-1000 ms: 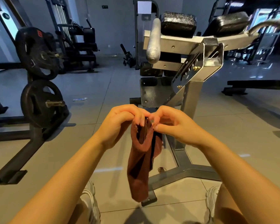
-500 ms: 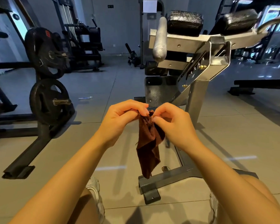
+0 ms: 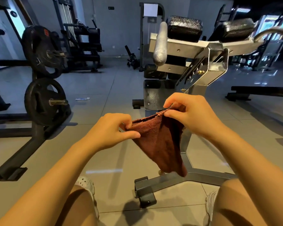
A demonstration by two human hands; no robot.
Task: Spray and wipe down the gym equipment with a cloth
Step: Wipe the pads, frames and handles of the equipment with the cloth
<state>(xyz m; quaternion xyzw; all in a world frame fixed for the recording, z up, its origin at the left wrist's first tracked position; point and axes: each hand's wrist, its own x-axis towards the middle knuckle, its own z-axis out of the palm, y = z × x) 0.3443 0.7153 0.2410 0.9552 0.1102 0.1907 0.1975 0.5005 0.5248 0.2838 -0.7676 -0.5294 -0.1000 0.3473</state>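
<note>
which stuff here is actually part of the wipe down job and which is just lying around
Part of the job:
brown cloth, pinched by left hand and right hand
silver gym machine

Just lying about:
weight plates on their rack
scrap of litter on the floor

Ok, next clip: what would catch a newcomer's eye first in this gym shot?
Front and centre, the left hand and right hand pinch the top edge of a reddish-brown cloth, spread between them and hanging to a point. Just behind it rises a silver machine frame with black pads on top. At far left, black weight plates hang on a rack.
</note>
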